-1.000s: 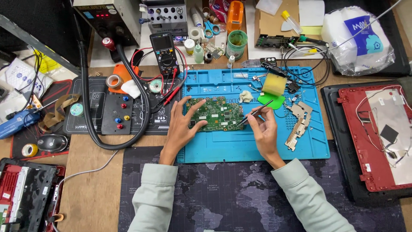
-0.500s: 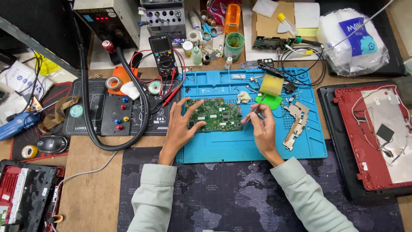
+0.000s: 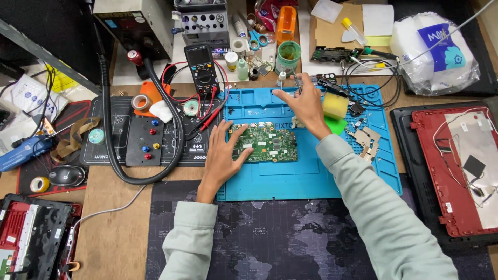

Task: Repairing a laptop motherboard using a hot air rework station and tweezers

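Observation:
A green circuit board (image 3: 270, 142) lies on a blue work mat (image 3: 290, 181). My left hand (image 3: 222, 155) rests flat on the board's left edge with its fingers spread. My right hand (image 3: 306, 103) reaches past the board to the mat's far edge, its fingers pinched on a thin metal tool (image 3: 296, 82) that points away from me. A yellow sponge (image 3: 335, 105) on a green pad sits just to the right of that hand.
A black multimeter (image 3: 202, 67) with red leads, a green cup (image 3: 288, 56) and small bottles stand behind the mat. Metal brackets (image 3: 367, 141) lie on the mat's right. A red laptop shell (image 3: 456, 161) is far right. A black hose (image 3: 111, 150) loops at left.
My right hand has left the circuit board's right edge and moved forward to the far edge of the mat with the thin tool. My left hand has stayed on the board.

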